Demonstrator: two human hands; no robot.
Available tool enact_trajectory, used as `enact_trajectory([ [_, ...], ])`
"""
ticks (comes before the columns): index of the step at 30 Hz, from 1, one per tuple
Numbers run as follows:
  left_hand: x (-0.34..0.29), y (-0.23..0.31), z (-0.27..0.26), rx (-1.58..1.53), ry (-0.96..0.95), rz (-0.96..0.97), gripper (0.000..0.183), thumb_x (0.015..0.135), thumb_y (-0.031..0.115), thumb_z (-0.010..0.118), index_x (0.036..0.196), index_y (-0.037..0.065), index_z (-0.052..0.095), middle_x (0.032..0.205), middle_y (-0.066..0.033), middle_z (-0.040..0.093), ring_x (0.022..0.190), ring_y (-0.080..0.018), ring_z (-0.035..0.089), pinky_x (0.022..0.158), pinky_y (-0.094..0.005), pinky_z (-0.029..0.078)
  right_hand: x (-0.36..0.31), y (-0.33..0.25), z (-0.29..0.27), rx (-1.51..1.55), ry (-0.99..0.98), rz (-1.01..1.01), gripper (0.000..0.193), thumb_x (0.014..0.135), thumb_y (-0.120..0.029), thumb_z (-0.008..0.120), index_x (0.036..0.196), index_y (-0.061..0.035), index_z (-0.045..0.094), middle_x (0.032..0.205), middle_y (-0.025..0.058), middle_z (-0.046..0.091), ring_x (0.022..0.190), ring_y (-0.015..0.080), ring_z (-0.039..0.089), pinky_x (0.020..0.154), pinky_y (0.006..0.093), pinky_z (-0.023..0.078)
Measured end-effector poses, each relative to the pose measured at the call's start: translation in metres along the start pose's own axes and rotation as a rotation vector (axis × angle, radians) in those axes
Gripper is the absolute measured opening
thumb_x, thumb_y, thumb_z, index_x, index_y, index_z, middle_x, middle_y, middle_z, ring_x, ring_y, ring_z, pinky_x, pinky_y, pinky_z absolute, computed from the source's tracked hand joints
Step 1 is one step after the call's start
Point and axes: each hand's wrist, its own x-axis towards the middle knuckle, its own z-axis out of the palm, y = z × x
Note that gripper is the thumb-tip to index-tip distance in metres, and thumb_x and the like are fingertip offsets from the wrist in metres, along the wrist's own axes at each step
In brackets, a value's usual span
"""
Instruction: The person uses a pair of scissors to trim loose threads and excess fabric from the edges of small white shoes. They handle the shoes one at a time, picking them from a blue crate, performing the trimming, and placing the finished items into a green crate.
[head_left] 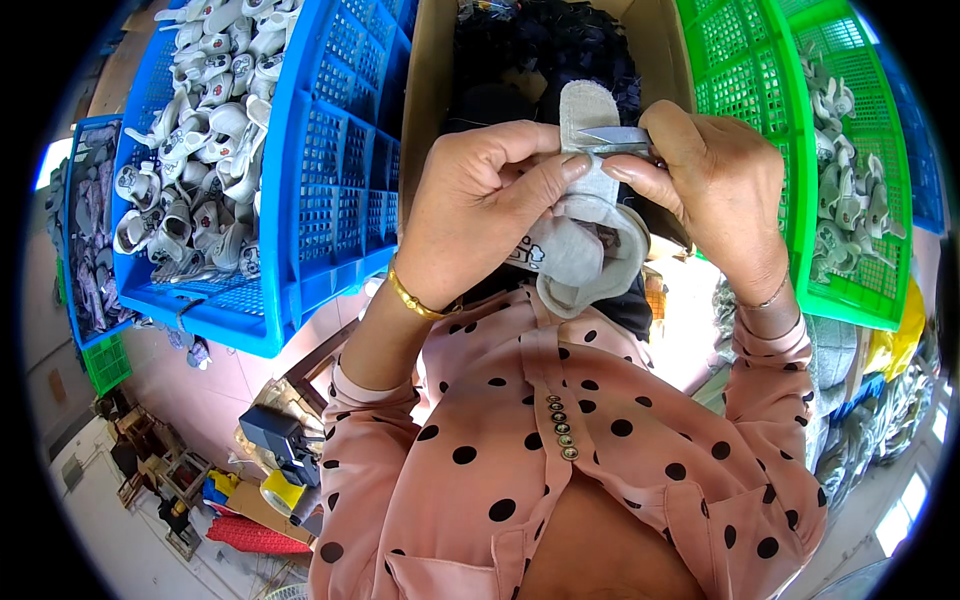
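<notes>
Between my hands hangs a small light-grey fabric shoe upper (597, 262) with a printed motif on its side, its long tongue or strap pointing up and away from me. My left hand (475, 195) is closed, pinching the fabric between thumb and forefinger. In my closed right hand (712, 180) is a pair of small metal snips (612, 134), the pointed blades lying across the strap toward the left. The right thumb tip rests close to the fabric, next to the left thumb. My fingers hide the snips' handles.
At the left stands a blue crate (285, 290) filled with similar uppers; farther left, another crate (72, 190) holds purple-grey pieces. Ahead is a cardboard box (430, 75) of dark scraps. On the right, green crates (800, 170) hold more grey uppers.
</notes>
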Motion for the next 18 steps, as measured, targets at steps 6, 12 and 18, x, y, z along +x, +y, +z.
enact_trajectory([
  [6,-0.0022,0.0041,-0.0007,-0.010,-0.018,-0.025,0.017,0.088,0.009,0.067,0.102,-0.001,0.069,0.081,-0.0042,0.068,0.065,-0.0056,0.061,0.057,-0.0183,0.050,-0.0008,0.0004,0.0008,-0.009,-0.015,-0.019,0.041,0.074,-0.046,0.071,0.067,-0.0125,0.048,0.049,0.0032,0.046,0.045,0.0209,0.053,0.042,0.0323,0.040],
  [12,-0.0027,0.0019,0.0012,-0.047,-0.009,-0.029,0.016,0.088,0.009,0.067,0.101,-0.002,0.068,0.079,-0.0035,0.067,0.064,-0.0043,0.059,0.056,-0.0179,0.048,-0.0015,-0.0004,-0.0014,-0.001,-0.045,-0.009,0.041,0.076,-0.046,0.070,0.066,-0.0120,0.048,0.048,0.0040,0.045,0.045,0.0214,0.052,0.041,0.0332,0.039],
  [18,-0.0044,0.0020,0.0050,-0.083,0.033,0.006,0.015,0.088,0.007,0.067,0.099,-0.003,0.068,0.075,-0.0023,0.066,0.062,-0.0026,0.055,0.054,-0.0170,0.044,-0.0007,-0.0024,-0.0041,-0.016,-0.054,-0.006,0.041,0.077,-0.046,0.069,0.066,-0.0120,0.048,0.048,0.0041,0.045,0.045,0.0216,0.052,0.042,0.0335,0.039],
])
